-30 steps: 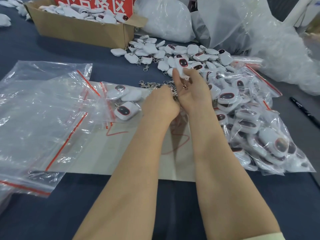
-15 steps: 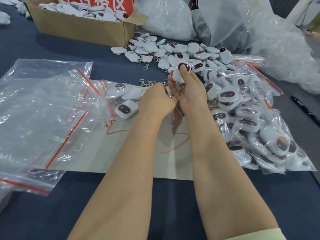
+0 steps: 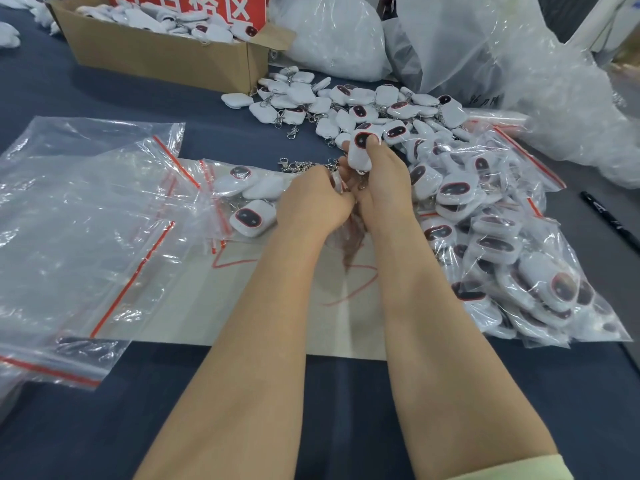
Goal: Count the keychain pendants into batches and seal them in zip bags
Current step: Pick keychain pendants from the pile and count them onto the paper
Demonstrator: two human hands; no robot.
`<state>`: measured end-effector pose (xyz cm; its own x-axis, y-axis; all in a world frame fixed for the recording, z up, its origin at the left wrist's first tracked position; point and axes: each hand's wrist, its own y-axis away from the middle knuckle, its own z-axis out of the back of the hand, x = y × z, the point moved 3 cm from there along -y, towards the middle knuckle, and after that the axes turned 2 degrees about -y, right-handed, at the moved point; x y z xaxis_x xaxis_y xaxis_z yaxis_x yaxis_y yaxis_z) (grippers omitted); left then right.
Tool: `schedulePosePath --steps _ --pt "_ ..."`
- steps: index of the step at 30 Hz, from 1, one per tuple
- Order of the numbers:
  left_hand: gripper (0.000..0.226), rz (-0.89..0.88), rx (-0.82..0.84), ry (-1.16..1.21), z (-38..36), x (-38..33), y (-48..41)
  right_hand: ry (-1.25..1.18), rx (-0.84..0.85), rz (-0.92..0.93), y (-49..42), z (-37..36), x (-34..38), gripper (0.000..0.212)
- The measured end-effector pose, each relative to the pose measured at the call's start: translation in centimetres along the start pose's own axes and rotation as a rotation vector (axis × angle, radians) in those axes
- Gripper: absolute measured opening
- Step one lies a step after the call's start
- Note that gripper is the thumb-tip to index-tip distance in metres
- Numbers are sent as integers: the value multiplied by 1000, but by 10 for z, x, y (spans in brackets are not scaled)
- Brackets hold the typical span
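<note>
My right hand (image 3: 382, 181) pinches a white keychain pendant (image 3: 360, 150) with a dark oval face, held upright at the near edge of the loose pendant pile (image 3: 349, 105). My left hand (image 3: 311, 202) is curled right beside it, its fingers closed on metal clasps and pendants that are mostly hidden under the hand. A partly filled zip bag (image 3: 242, 199) with three visible pendants lies just left of my left hand. Several filled zip bags (image 3: 502, 244) are heaped to the right of my right arm.
A stack of flat zip bags (image 3: 86, 220) with red seals covers the left. A grey sheet (image 3: 194, 306) lies under my arms. A cardboard box (image 3: 156, 53) of pendants stands at the back left, bulky plastic sacks (image 3: 485, 46) behind. A black pen (image 3: 609, 220) lies at the right.
Both hands have stayed together in the middle. My right hand has drawn the pendant slightly nearer and lower, closer to my left hand.
</note>
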<state>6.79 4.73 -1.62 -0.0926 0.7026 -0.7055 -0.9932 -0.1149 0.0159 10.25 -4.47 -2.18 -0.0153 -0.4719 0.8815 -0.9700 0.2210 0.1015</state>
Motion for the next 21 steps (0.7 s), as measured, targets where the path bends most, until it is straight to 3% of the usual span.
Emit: schedulePosePath --steps 10,21 --pt "28 -5 -11 -2 -1 2 -3 -104 11 -24 -2 1 0 17" --pt "22 -6 -8 11 -2 1 -2 -21 23 1 -1 2 3 8"
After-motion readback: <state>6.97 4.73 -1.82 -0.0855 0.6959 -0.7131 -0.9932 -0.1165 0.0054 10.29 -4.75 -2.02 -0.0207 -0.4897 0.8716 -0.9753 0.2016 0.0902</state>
